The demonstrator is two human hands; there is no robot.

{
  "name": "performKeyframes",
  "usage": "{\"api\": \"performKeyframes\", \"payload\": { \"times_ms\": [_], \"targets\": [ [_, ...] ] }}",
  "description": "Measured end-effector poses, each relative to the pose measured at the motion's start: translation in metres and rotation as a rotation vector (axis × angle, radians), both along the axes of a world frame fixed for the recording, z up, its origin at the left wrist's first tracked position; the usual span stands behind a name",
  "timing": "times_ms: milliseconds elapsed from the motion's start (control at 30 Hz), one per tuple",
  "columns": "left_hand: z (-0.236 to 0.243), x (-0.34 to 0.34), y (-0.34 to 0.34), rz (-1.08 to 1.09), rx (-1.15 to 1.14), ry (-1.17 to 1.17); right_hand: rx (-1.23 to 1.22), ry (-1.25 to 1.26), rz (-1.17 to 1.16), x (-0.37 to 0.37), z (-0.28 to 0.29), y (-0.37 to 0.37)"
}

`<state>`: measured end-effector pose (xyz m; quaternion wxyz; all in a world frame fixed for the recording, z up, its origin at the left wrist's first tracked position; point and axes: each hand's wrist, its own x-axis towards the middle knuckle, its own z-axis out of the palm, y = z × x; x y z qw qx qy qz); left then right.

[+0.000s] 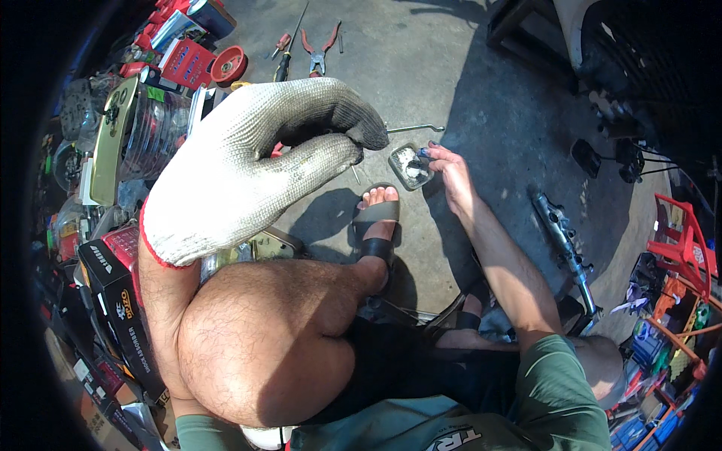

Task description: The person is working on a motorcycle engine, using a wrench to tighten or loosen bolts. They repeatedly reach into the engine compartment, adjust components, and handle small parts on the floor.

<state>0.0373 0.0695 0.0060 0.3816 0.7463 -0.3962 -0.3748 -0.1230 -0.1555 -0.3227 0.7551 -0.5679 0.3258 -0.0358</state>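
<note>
My left hand (263, 150), in a white knit glove with blackened fingertips, is raised above my bent knee. Its fingers curl over toward the thumb, tips close together; whatever lies between them is hidden. Just past the fingertips shows a thin metal rod with a hooked end (417, 128); I cannot tell if it touches the glove. My bare right hand (453, 171) reaches down to a small clear tray (411, 183) on the ground, which holds a white paste-like substance. Its fingers bunch together at the tray's edge, with a small bluish patch at the tips.
Beyond the glove lie red-handled pliers (318, 49) and a screwdriver (283, 66). A metal shock-absorber-like tube (560, 233) lies to the right. Boxes (120, 308) and a red round part (229, 65) crowd the left. A red plastic chair (681, 240) stands far right.
</note>
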Motion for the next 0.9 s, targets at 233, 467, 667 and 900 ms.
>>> {"api": "performKeyframes", "payload": {
  "times_ms": [233,467,667,900],
  "targets": [
    [0.009,-0.013,-0.003,0.14,0.09,-0.031,0.008,0.025,0.056,0.003,0.006,-0.006],
    [-0.002,0.0,-0.002,0.013,-0.019,0.014,-0.681,0.149,0.16,-0.012,-0.042,-0.013],
    [-0.003,-0.004,0.0,0.055,-0.013,0.031,-0.972,0.028,0.262,-0.006,-0.036,0.012],
    [-0.008,0.003,-0.007,-0.003,0.01,-0.002,-1.23,-0.036,0.358,-0.01,-0.04,0.014]
  ]
}}
